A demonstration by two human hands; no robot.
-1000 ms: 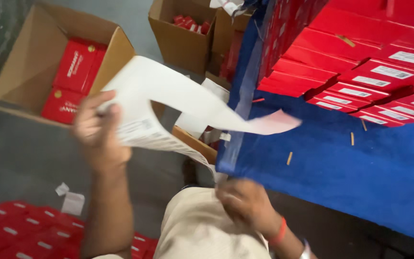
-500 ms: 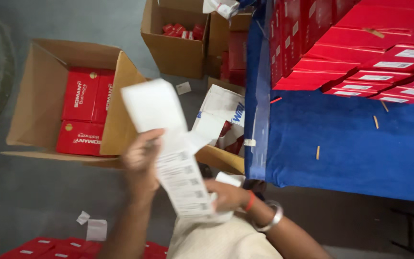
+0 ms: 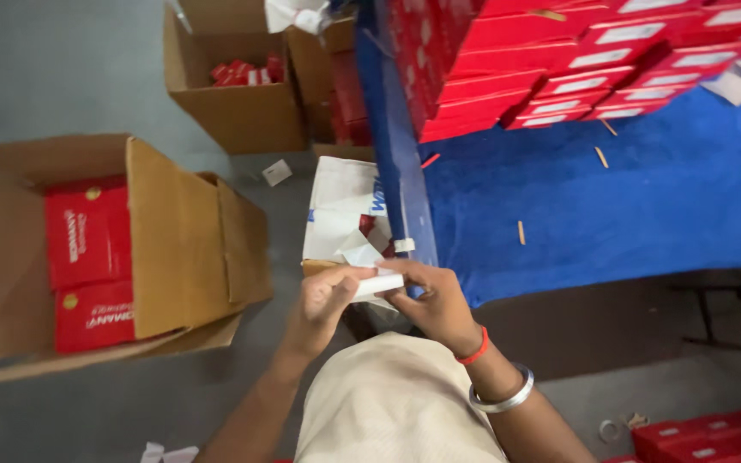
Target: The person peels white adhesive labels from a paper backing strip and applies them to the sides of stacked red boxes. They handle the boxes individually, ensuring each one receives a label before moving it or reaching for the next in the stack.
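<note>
While both hands (image 3: 379,300) pinch — white folded paper (image 3: 377,284).

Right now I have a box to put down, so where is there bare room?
Free: the blue cloth below the red boxes, and the grey floor left of the far carton. Crowded: between the near carton and the cloth edge, where both hands hold folded paper.
</note>
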